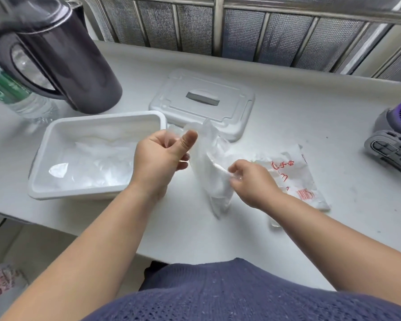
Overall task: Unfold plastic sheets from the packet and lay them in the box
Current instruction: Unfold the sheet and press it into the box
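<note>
Dark jug (79, 66) back left on white counter (287, 107), green-labelled bottle (21, 98) beside it, purple-grey device (394, 140) far right

You can read red characters "手套" and a "3" on the packet (289, 179) toward the desk's (287, 96) right edge. Its barcode is unreadably small.

One wide-angle view from the person's head looks forward and steeply down, close over the white surface (287, 117), taking in the knit top (241, 295) at the near edge and the barred window (241, 31) at the far edge.
</note>
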